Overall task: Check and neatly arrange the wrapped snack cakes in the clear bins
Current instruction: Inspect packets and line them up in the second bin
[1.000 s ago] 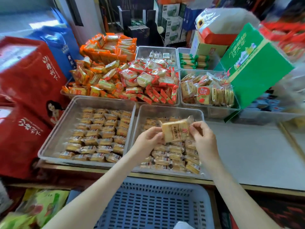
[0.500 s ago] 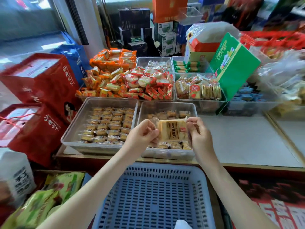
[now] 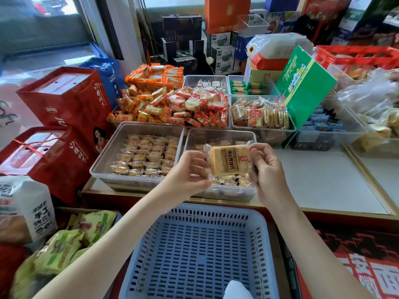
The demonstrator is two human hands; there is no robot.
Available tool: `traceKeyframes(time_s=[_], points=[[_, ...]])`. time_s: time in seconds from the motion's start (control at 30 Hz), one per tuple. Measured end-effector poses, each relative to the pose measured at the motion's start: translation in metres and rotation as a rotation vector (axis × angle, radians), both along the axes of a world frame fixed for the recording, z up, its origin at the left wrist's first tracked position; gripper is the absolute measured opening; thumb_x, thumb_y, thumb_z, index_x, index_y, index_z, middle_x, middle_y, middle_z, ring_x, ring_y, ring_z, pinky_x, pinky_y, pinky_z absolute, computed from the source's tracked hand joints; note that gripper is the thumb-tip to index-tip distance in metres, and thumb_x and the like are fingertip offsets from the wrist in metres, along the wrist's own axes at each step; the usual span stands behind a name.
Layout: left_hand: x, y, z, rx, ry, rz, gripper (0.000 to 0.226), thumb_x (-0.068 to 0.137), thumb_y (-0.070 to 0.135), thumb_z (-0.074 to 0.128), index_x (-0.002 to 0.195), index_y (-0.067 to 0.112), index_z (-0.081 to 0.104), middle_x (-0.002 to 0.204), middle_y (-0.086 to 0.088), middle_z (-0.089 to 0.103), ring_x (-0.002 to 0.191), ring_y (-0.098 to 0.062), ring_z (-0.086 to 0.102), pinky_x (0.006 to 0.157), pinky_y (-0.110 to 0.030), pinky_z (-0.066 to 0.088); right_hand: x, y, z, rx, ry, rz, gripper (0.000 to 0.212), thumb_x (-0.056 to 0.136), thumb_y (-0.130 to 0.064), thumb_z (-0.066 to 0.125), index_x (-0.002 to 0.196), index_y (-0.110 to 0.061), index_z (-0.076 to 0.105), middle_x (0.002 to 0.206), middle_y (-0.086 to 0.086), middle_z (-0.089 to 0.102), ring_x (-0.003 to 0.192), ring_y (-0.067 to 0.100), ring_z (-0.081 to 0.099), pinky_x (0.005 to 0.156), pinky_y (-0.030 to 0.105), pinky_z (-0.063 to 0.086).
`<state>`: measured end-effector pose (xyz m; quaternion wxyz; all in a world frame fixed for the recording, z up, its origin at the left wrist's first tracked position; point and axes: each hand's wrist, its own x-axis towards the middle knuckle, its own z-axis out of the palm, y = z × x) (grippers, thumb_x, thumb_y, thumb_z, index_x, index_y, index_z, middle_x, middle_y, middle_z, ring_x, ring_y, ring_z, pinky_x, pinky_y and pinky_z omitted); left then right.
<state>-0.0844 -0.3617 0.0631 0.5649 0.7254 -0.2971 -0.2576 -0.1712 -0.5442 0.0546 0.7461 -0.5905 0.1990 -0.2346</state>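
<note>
I hold one wrapped snack cake (image 3: 229,161), yellow with dark printed characters, up in front of me. My left hand (image 3: 187,171) pinches its left wrapper edge and my right hand (image 3: 266,167) pinches its right edge. It hangs over the right clear bin (image 3: 218,135), which holds several more wrapped cakes, partly hidden by my hands. The left clear bin (image 3: 112,152) holds rows of small wrapped cakes (image 3: 149,154).
A blue slotted basket (image 3: 194,251) sits right below my arms. Red gift bags (image 3: 64,108) stand to the left, heaps of orange and red snack packs (image 3: 172,104) and more clear bins behind, a green box (image 3: 302,87) at right. Bare grey counter (image 3: 323,180) lies to the right.
The cake has come up and toward me, held by both hands, and now faces me flatter. The camera has tilted back, showing more of the basket and bags.
</note>
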Motion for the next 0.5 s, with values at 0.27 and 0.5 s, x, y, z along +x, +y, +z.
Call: traceKeyframes(time_s=[0.27,0.5], points=[[-0.025,-0.01,-0.002,-0.138,0.295,0.065,0.063,0.086,0.049,0.065,0.138,0.019,0.045,0.126,-0.001,0.064,0.112,-0.01,0.063,0.095,-0.03,0.052,0.004,0.05,0.008,-0.719,-0.017,0.099,0.013,0.096,-0.012,0.053,0.094,-0.025,0.055,0.088,-0.008,0.063,0.08,0.008,0.061,0.07,0.029,0.054],[-0.021,-0.007,-0.013,-0.451,0.594,0.136,0.052,0.083,0.018,0.066,0.131,0.004,0.048,0.121,-0.019,0.064,0.108,-0.028,0.066,0.088,-0.035,0.057,-0.002,0.05,0.014,-0.538,-0.188,0.375,0.038,0.081,0.013,0.044,0.101,-0.02,0.05,0.094,-0.001,0.055,0.088,0.014,0.058,0.077,0.028,0.053]])
